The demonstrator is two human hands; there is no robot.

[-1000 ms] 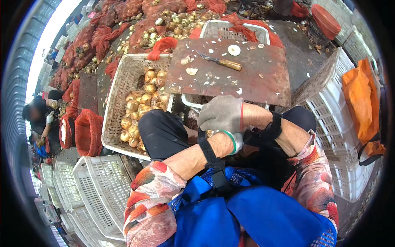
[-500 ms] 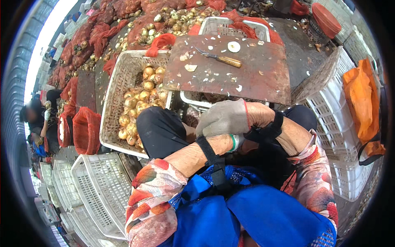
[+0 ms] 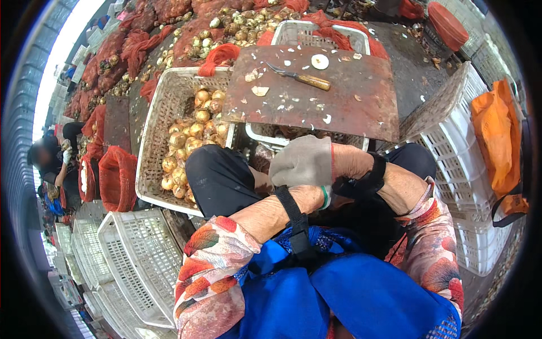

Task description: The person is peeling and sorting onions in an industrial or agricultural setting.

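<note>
A: What's being held, middle of the frame?

B: Can't be told, tbh. Two gloved hands are crossed there. The right hand [image 3: 302,161] is laid over the left wrist, fingertips tucked out of sight. One black strap [image 3: 292,210] is worn on the left forearm, right next to that glove, but whether it's being pinched can't be made out.

A: And the left hand [image 3: 337,201]?

B: Mostly hidden behind the right wrist; just a green cuff and a pale bit are shown, so its grip can't be told.

A: Anything countable?

B: Upper centre: one board [image 3: 355,113], with one wooden-handled knife [image 3: 300,78] and one round white disc [image 3: 319,61] left on it. Another crate [image 3: 257,134] is half covered by it. Left of centre, one white crate [image 3: 155,124] is part-filled with onions [image 3: 195,131], too heaped to be counted. One co-worker [image 3: 52,164] is blurred, far left.
</note>
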